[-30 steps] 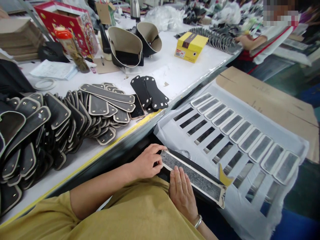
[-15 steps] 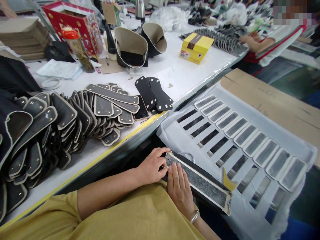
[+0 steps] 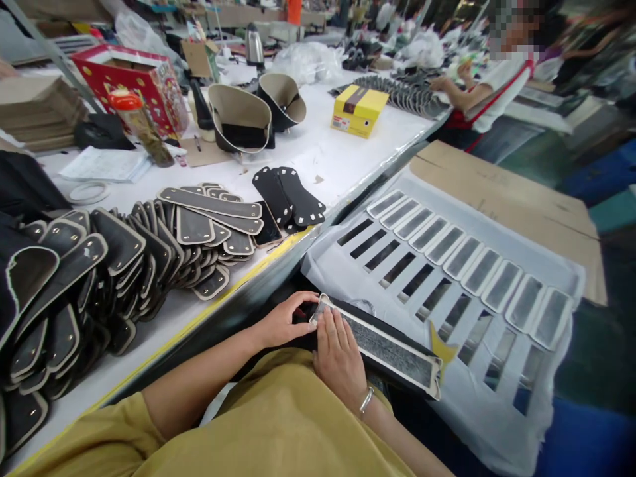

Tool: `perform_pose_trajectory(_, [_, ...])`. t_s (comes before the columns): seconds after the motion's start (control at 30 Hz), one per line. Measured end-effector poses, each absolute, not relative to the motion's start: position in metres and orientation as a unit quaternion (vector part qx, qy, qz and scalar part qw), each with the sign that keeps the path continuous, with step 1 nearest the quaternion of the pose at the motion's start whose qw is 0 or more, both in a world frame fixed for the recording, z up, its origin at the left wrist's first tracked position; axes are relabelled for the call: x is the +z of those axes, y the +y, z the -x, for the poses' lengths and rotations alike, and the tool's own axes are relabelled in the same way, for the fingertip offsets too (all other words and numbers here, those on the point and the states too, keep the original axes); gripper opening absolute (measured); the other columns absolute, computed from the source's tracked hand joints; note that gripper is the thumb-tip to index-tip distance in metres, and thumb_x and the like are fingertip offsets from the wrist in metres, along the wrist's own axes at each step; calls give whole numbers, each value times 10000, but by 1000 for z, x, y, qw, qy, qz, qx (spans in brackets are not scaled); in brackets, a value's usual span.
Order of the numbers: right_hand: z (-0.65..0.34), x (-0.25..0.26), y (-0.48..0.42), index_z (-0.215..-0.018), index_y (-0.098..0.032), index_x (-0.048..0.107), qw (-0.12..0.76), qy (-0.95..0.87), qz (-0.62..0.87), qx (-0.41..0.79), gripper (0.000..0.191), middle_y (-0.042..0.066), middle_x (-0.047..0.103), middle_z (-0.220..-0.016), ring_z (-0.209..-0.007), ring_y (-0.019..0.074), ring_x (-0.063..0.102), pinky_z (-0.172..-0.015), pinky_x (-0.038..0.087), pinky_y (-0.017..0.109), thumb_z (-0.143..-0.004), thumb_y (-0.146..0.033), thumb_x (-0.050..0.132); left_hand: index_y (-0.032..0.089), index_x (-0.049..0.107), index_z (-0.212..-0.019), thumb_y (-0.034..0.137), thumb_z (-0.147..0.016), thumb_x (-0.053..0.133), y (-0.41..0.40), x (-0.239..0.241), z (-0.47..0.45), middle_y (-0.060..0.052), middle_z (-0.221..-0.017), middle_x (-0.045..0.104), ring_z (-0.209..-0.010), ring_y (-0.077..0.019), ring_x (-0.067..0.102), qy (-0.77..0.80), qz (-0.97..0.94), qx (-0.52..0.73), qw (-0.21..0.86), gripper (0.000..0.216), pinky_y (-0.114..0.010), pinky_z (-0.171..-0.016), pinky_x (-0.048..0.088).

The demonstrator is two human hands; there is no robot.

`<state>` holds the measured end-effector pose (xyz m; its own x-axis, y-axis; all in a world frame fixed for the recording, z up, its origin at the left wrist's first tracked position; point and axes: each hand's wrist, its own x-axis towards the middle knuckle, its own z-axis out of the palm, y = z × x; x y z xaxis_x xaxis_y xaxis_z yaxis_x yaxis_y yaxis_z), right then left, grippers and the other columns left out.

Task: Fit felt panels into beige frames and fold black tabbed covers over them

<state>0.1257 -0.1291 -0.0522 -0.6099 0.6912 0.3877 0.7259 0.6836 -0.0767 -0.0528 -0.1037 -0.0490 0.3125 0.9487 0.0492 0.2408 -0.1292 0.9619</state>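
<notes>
A long grey strip with a cream border (image 3: 392, 350) lies on a black board across my lap. My left hand (image 3: 285, 320) pinches the strip's near end with thumb and fingers closed on it. Beside it, my right hand (image 3: 338, 351) lies flat on the strip with fingers stretched out and together, pressing that same end. A small yellow piece (image 3: 441, 348) sticks up at the strip's far end.
A white stencil sheet (image 3: 447, 218) with rows of slots, several filled with grey strips, lies on cardboard (image 3: 517, 192) to the right. Black cream-edged pieces (image 3: 124, 252) are heaped on the white table (image 3: 348, 146). A yellow box (image 3: 358, 109) stands further back. Another person (image 3: 497, 86) works at the far end.
My right hand has slid along the strip toward its near end, now meeting my left hand's fingers. The camera has shifted slightly.
</notes>
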Motion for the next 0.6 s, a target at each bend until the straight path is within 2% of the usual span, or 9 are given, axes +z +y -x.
perform_pose_trajectory(0.13, [-177,-33,-150,-1330,-88,359,309,-837,448,58,517,187,460,-1318,-1250,273,397,-980,412,453,-836,-199,464,216,358,-1314,308,-735,642,-109,-57,45,-99,-1314,450,-1169,-253,451,498,-636,356,470,652,-360,-891,458])
perform_pose_trajectory(0.17, [-193,-30,-160,-1312,-129,392,340,-796,494,81,475,159,507,-1274,-1192,253,465,-962,429,437,-847,-201,458,218,340,-1330,306,-734,637,-111,-59,42,-98,-1333,435,-1186,-258,438,510,-629,355,467,671,-367,-907,450])
perform_pose_trajectory(0.23, [-221,-30,-183,-1212,-178,503,379,-716,566,152,363,99,643,-1042,-941,205,616,-848,499,357,-857,-248,469,223,304,-1357,296,-735,625,-113,-63,36,-93,-1362,412,-1214,-261,419,528,-615,355,467,704,-383,-949,423])
perform_pose_trajectory(0.3, [-237,-36,-202,-1038,-179,609,351,-630,628,291,289,55,669,-781,-666,163,630,-668,521,277,-860,-359,469,218,272,-1376,305,-741,615,-115,-66,30,-88,-1382,393,-1232,-257,410,526,-607,353,480,727,-397,-1000,382])
perform_pose_trajectory(0.37, [-240,-44,-210,-871,-157,643,305,-511,665,452,393,35,626,-618,-503,139,570,-519,476,250,-844,-496,445,205,252,-1383,330,-751,612,-115,-69,24,-85,-1393,381,-1244,-250,403,515,-600,353,500,738,-402,-1047,330])
perform_pose_trajectory(0.43, [-235,-50,-208,-785,-140,634,288,-393,675,555,515,25,591,-548,-429,126,518,-433,410,241,-803,-608,420,202,232,-1388,346,-761,607,-114,-70,19,-78,-1392,385,-1252,-245,399,502,-585,359,525,745,-402,-1074,292])
perform_pose_trajectory(0.5, [-229,-51,-201,-749,-136,631,281,-344,676,588,577,14,565,-505,-394,116,481,-404,358,235,-775,-664,399,206,211,-1394,345,-770,598,-114,-71,16,-76,-1397,379,-1261,-243,391,490,-570,369,547,747,-403,-1083,277])
perform_pose_trajectory(0.6, [-220,-43,-190,-646,-158,631,245,-458,654,550,535,-1,537,-469,-429,113,471,-458,352,235,-776,-637,432,214,195,-1399,325,-773,593,-115,-68,21,-86,-1428,325,-1303,-239,328,485,-579,388,528,749,-399,-1087,270])
